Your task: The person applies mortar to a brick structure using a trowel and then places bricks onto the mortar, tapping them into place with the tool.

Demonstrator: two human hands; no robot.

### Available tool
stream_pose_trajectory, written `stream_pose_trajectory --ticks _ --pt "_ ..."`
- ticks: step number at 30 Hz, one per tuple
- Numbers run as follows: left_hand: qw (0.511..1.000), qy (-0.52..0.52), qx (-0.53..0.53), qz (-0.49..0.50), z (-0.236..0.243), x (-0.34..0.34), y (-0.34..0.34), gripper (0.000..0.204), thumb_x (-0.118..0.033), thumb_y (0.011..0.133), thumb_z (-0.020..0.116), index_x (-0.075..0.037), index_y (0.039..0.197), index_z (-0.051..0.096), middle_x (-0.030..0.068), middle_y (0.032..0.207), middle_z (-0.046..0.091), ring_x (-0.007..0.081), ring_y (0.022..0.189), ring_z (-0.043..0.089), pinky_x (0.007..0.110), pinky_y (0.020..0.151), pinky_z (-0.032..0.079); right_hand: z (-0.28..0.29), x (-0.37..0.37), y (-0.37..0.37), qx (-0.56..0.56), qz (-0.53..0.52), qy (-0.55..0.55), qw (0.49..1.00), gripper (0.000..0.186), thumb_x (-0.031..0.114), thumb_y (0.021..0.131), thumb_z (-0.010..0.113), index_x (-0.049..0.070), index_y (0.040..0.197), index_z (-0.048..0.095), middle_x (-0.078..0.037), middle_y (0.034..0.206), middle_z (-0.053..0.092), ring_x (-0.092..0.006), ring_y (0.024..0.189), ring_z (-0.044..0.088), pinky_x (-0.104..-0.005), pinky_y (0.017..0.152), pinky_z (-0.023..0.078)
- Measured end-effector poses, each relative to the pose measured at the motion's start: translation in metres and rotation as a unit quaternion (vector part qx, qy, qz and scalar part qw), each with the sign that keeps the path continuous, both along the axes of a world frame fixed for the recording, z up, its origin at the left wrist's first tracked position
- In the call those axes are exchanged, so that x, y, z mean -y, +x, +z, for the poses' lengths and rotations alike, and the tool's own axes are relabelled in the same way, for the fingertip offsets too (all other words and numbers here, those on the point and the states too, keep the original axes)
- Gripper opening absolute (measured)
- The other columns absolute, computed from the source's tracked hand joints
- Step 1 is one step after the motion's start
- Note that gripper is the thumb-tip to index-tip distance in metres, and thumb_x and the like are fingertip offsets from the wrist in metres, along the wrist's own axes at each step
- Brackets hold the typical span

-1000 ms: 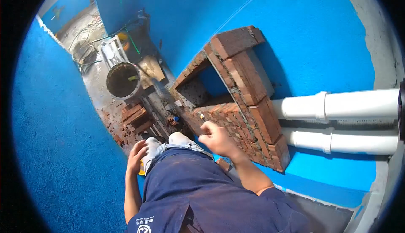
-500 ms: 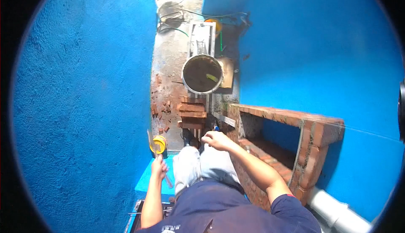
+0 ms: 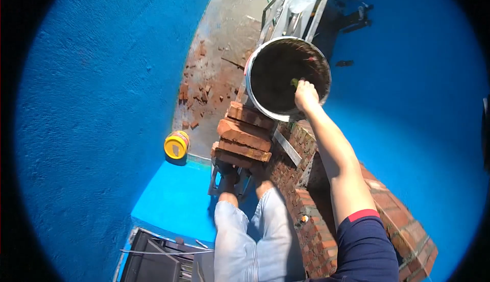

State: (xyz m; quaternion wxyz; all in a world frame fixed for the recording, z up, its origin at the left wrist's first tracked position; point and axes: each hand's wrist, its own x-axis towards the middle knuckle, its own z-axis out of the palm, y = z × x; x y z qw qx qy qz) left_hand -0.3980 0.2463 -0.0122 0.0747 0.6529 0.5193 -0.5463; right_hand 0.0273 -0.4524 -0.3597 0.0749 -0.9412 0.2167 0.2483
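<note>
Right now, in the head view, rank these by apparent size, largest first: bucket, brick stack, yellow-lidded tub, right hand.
1. Bucket
2. Brick stack
Smallest, unranked: yellow-lidded tub and right hand look about alike.

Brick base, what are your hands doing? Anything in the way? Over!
Left hand out of view. Right hand over bucket, at yellow-green object, grip unclear. Bricks stacked nearby, not blocking it.
</note>
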Motion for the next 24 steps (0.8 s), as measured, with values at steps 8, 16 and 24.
stream_pose_trajectory --ticks 8,16,24 --pt "0.993 -0.034 0.104 0.032 -0.085 0.035 0.031 0.025 -0.021 0.084 0.062 -0.004 0.101 0.054 0.0028 0.068 0.053 0.0172 0.052 0.051 0.034 0.047 0.043 -0.096 0.046 0.036 -0.176 -0.390 0.466 0.775 0.036 0.038 0.090 0.053 0.003 0.085 0.063 -0.010 0.069 0.059 -0.0259 0.061 0.058 -0.0374 0.058 0.051" --pt "0.884 -0.123 0.346 0.290 -0.126 0.187 0.233 0.015 -0.015 0.091 0.057 -0.009 0.087 0.045 -0.0040 0.059 0.038 0.0059 0.042 0.035 0.023 0.038 0.033 0.050 0.012 0.062 -0.196 0.203 0.091 0.955 0.032 0.027 0.085 0.052 -0.002 0.080 0.065 -0.019 0.077 0.064 -0.0304 0.070 0.066 -0.0394 0.061 0.054" --pt "0.789 -0.333 0.460 0.233 -0.227 0.328 0.401 0.024 -0.014 0.088 0.065 -0.010 0.081 0.043 -0.0051 0.071 0.042 0.0027 0.060 0.041 0.020 0.053 0.034 -0.007 0.020 0.127 -0.345 0.207 -0.234 0.885 0.015 0.015 0.078 0.068 0.016 0.091 0.075 -0.003 0.094 0.072 -0.0179 0.087 0.069 -0.0362 0.063 0.056"
